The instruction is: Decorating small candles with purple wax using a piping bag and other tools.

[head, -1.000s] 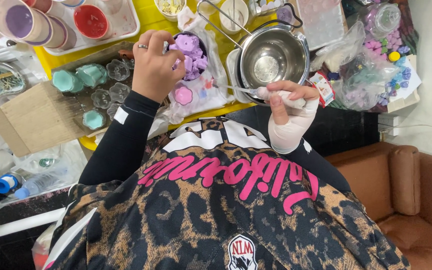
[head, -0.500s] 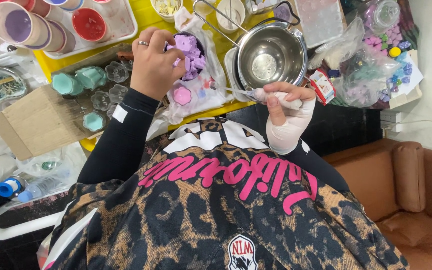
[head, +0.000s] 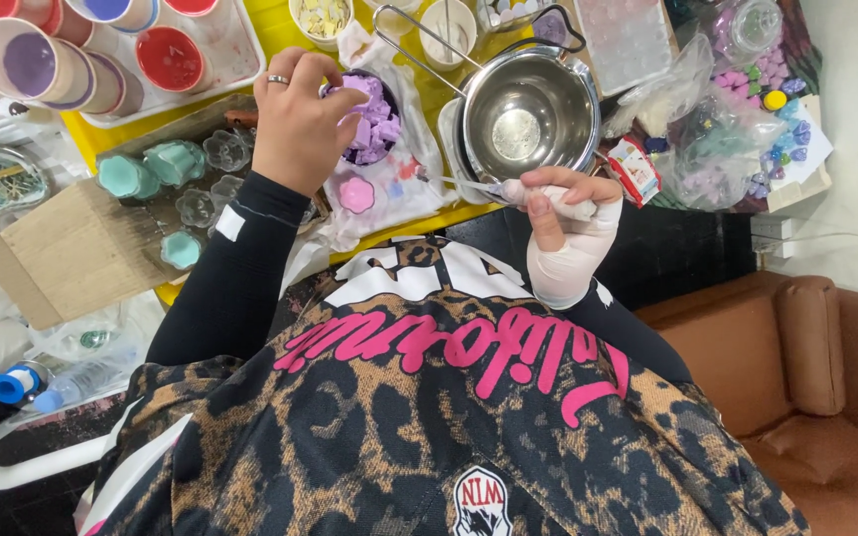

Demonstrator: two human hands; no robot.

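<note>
Purple chunks (head: pixel 374 117) fill a bag beside the steel pot (head: pixel 528 111) on the yellow surface (head: pixel 280 40). The left hand (head: pixel 300 124) has its fingers pinched closed on a chunk at the bag's mouth; the right hand (head: pixel 563 213) grips a thin tool (head: pixel 508 189). Best to lift a chunk cleanly and keep the bag's edge from snagging.

purple cup (head: pixel 37 65) cropped, fingertips (head: pixel 335 91) hidden
</note>
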